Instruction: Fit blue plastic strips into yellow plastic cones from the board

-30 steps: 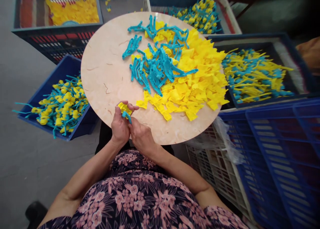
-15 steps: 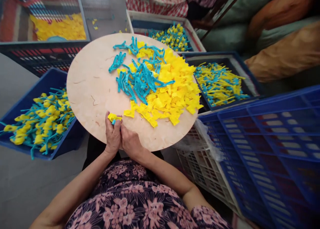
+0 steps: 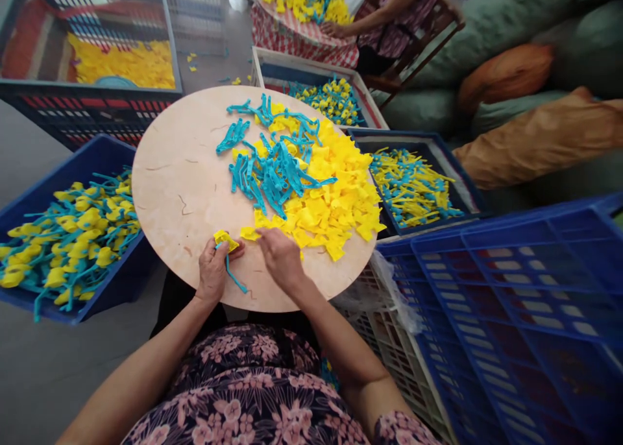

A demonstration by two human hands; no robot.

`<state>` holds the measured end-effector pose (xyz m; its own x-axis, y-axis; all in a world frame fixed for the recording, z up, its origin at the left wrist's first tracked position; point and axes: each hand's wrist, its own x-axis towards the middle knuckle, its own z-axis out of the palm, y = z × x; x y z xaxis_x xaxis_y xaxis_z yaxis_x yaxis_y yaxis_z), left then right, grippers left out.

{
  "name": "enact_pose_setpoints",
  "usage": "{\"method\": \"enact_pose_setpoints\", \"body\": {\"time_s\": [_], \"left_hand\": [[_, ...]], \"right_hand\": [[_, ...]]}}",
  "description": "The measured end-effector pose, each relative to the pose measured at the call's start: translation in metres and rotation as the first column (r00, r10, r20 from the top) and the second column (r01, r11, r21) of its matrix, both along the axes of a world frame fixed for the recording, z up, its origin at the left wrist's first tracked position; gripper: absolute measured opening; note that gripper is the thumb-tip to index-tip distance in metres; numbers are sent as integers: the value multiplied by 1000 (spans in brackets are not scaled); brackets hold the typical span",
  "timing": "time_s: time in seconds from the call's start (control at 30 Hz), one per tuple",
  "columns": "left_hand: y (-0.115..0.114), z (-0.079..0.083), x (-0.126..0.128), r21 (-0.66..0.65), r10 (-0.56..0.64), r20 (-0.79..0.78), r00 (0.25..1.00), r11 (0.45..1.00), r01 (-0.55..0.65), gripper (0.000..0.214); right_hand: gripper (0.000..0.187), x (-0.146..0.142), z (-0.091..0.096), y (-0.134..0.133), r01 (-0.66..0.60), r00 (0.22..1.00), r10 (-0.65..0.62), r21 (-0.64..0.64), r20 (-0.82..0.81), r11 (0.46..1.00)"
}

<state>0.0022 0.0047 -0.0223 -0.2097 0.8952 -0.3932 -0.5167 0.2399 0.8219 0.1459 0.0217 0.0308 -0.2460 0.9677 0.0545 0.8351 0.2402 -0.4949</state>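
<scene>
Over a round pale laminate surface (image 3: 180,192), the left hand (image 3: 213,271) pinches a yellow plastic piece with a turquoise stem (image 3: 226,240).
The right hand (image 3: 282,258) bunches its fingers at a heap of yellow plastic scraps (image 3: 321,198), any hold hidden; a blue plastic crate (image 3: 104,148) alongside holds yellow-and-turquoise sprigs (image 3: 73,237).

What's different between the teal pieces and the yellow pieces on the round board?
The teal pieces are long, narrow and branched, while the yellow pieces are small, flat, angular scraps. The teal pieces lie tangled toward the far side; the yellow pieces spread in a loose pile to the right. Both lie on the round board, overlapping where they meet.
</scene>
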Motion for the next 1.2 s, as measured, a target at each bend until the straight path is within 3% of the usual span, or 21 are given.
{"method": "enact_pose_setpoints", "body": {"time_s": [0.07, 0.17, 0.3, 0.5, 0.6, 0.73, 0.87, 0.97, 1.1, 1.2], "left_hand": [[0, 2, 0, -8, -19, 12, 1000, 1000, 19, 47], [1, 4, -1, -19, -35, 19, 999, 999, 36, 45], [5, 5, -6, -35, -77, 57, 995, 996, 79, 39], [8, 5, -11, -56, -133, 106, 985, 989, 139, 35], [9, 5, -12, -51, -134, 118, 984, 989, 141, 32], [10, 7, -14, -58, -131, 167, 977, 988, 142, 30], [10, 8, -15, -53, -132, 182, 974, 988, 144, 27], [9, 8, -15, -22, -145, 180, 973, 988, 151, 28], [8, 6, -14, -23, -161, 166, 973, 986, 167, 27], [8, 5, -13, -28, -171, 152, 974, 984, 177, 27]], "right_hand": [[30, 11, 1, 29, 99, 995, -100, 41, 18, 994], [29, 10, -6, 70, 167, 977, -166, 0, 134, 986], [25, -5, -18, 100, 258, 942, -231, -87, 244, 962], [18, 7, -18, 110, 399, 914, -405, -212, 19, 892], [20, 22, -13, 102, 423, 884, -450, -194, -126, 885], [31, 28, -5, 58, 301, 900, -343, -185, -268, 936], [32, 14, -7, -6, 122, 989, -130, -128, -63, 984], [27, 2, -17, -35, 0, 1000, -1, -182, -8, 983], [29, -3, -24, -39, 32, 994, -61, -292, -91, 956], [32, -5, -24, -33, 85, 987, -114, -236, -113, 968]]}}
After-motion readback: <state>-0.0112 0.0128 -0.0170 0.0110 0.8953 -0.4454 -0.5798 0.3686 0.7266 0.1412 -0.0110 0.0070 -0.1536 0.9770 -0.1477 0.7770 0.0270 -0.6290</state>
